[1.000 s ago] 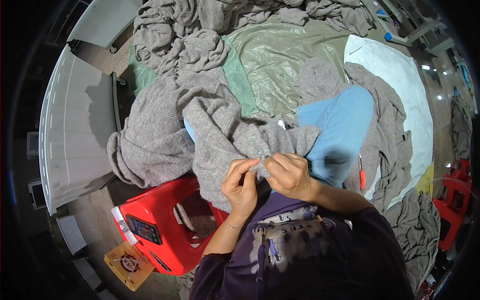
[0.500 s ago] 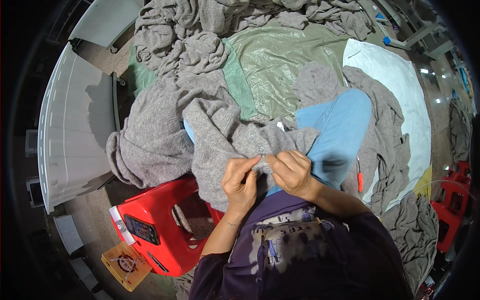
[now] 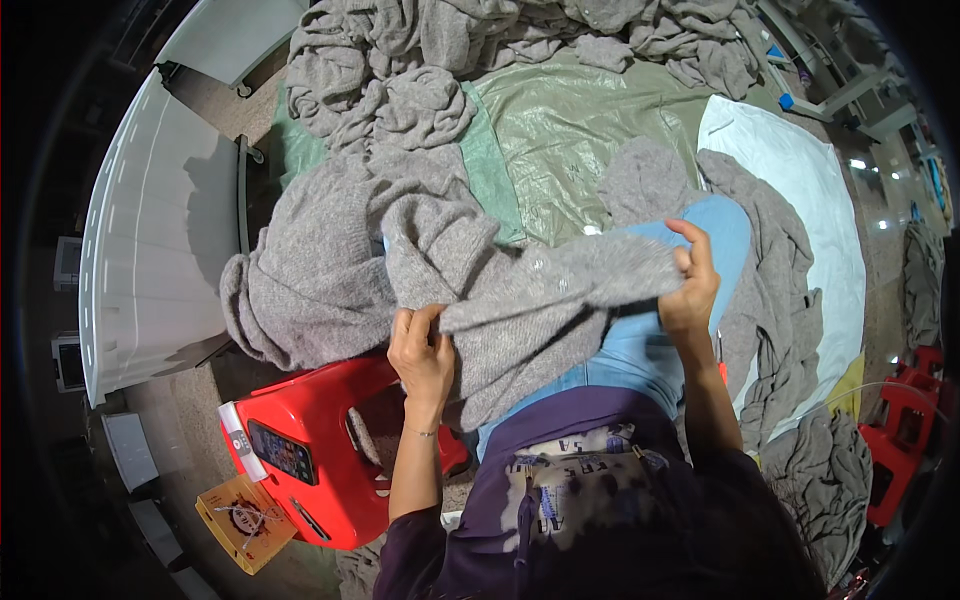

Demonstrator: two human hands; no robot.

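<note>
Floor workspace, seen from above: a crinkled olive-green plastic sheet [image 3: 590, 130] is spread over the floor, with a white sheet [image 3: 800, 190] adjoining it on the right. A heap of grey knitted garments [image 3: 480, 40] runs along the far edge of the green sheet; more grey pieces [image 3: 810, 470] lie at lower right.

The person sits with light-blue trousers [image 3: 640, 340] showing, purple sleeves at the lower edge. A grey knitted sweater [image 3: 520, 290] is stretched across the lap between both hands. The left hand [image 3: 422, 345] is closed on its near edge, fingers pinching the fabric. The right hand [image 3: 690, 280] is raised further out, fingers curled and gripping the other end, pulling the knit taut. The bulk of the sweater drapes to the left, onto a folded grey mass [image 3: 300, 280].

Just below the left hand stands a red plastic stool [image 3: 330, 470]. A dark phone [image 3: 283, 452] lies on its top, with a white cylindrical roll [image 3: 236, 440] at its left edge. A small yellow-orange cardboard box [image 3: 245, 520] with a printed label sits on the floor beside the stool.
</note>
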